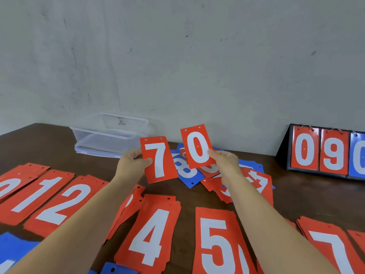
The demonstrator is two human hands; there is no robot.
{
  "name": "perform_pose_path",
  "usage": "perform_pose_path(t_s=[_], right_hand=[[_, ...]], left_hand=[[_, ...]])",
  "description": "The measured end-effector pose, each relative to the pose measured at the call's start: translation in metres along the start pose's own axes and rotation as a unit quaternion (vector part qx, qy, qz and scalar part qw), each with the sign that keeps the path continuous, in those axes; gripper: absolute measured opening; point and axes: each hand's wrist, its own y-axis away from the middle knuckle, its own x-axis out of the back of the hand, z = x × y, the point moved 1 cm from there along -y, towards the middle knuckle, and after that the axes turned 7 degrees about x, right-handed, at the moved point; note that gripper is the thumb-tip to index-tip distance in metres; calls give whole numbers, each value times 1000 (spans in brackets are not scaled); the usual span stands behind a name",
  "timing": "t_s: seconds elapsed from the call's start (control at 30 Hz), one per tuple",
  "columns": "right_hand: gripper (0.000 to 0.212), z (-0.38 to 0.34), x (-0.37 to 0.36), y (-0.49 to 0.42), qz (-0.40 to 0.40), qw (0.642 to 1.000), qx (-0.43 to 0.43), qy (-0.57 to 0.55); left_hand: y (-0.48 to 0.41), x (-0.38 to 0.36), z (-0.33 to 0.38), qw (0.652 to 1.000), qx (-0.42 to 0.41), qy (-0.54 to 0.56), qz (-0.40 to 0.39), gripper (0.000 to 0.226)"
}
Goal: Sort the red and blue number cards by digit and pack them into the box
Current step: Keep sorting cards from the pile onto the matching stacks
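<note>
- Red 7 card [159, 161], pinched at its edge by left hand [131, 165]; looks thin, stiff, light.
- Right hand [225, 165] pinches red 0 card [197, 147] likewise; edge grips suit.

Red stack [132, 208] under left forearm [79, 224]: digit covered, unreadable. Loose pile [185, 171] behind held 7 card [158, 161] and 0 card [197, 147]: several digits obscured. Scoreboard stand [284, 153]: blue panel [358, 157] cut by right edge. Red 0 stack [11, 186] cut by left edge. Blue card [13, 248] at bottom left: digit cropped. Marking [120, 121] on box wall [88, 139]: too small to read.
</note>
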Motion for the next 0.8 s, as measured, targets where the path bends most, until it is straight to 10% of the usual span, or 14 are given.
perform_pose_path(t_s=[0.23,0.67,0.8], right_hand=[[9,-5,-28,19,-80,992,5,-93],[23,2,-15,4,-66,990,49,114],[77,18,11,-22,-31,833,22,552]], left_hand=[[0,-10,-6,999,-40,23,7,43],[-5,-16,-3,994,11,80,-70,20],[-7,-7,-7,996,19,57,-61,23]])
